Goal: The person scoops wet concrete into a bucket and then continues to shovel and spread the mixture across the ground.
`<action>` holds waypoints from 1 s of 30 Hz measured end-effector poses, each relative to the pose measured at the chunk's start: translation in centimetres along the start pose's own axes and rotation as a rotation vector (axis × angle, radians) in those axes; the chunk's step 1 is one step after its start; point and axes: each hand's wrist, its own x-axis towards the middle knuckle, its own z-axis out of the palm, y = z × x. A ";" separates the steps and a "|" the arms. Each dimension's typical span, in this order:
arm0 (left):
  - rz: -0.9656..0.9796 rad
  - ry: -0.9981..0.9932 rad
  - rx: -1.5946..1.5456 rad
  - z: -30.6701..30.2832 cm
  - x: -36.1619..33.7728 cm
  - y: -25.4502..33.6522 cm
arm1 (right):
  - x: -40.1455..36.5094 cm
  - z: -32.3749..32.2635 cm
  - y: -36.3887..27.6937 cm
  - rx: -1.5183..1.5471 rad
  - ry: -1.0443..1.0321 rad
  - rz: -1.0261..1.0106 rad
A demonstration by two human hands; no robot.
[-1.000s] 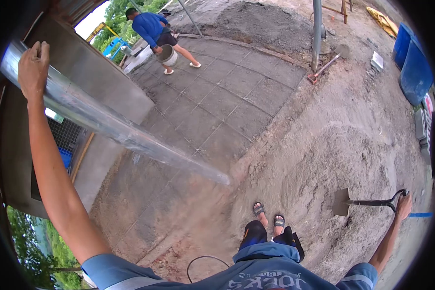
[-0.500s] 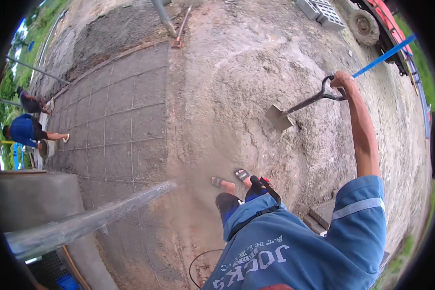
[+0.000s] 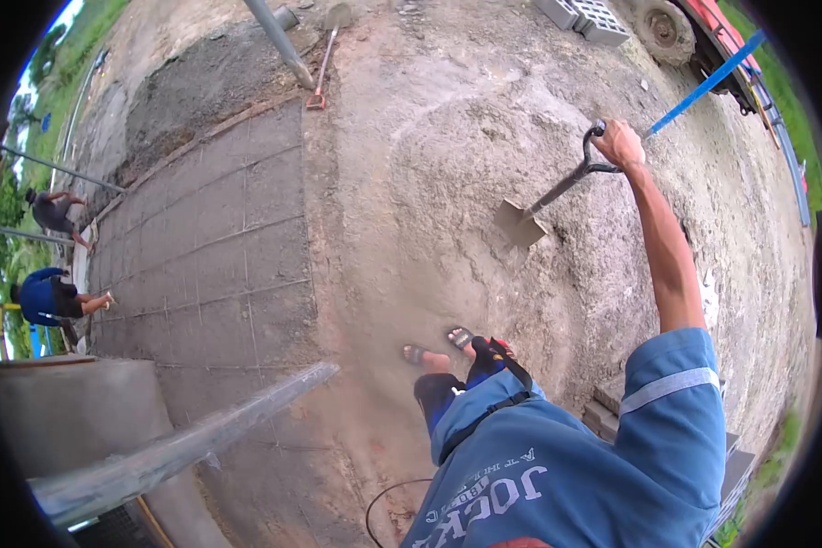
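Note:
My right hand (image 3: 619, 144) is closed on the black D-shaped handle of a shovel (image 3: 557, 192), with the arm stretched out. The shovel leans at a slant, and its flat, mud-coloured blade (image 3: 521, 225) touches the rough grey ground below. Pale, lumpy wet-looking mix (image 3: 484, 146) spreads around and beyond the blade. My left hand is outside the picture.
Left lies a bed with a bar grid (image 3: 201, 228); two people (image 3: 44, 294) are at its far edge. A grey pipe (image 3: 192, 438) crosses the lower left. Another shovel (image 3: 322, 73), hollow blocks (image 3: 598, 23), a blue pole (image 3: 708, 82) and a wheeled vehicle (image 3: 664, 29) stand farther off.
My right hand and the shovel handle have shifted left in view; the blade stays on the ground. The bucket by the blue-shirted person is no longer visible, and the other person has changed posture.

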 end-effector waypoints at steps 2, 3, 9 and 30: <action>-0.063 -0.127 -0.230 6.9 -3.0 -6.6 | 0.1 0.6 -0.1 -0.032 0.058 -0.028; -0.180 -0.247 -0.420 12.9 -5.9 -12.3 | -0.7 -0.4 -1.4 0.010 0.084 -0.064; -0.278 -0.121 -0.078 0.8 -0.7 -1.6 | 4.7 6.3 2.4 -0.075 0.095 -0.059; -0.265 -0.032 -0.073 1.9 -1.4 -2.1 | 4.5 6.2 3.2 -0.070 0.084 -0.113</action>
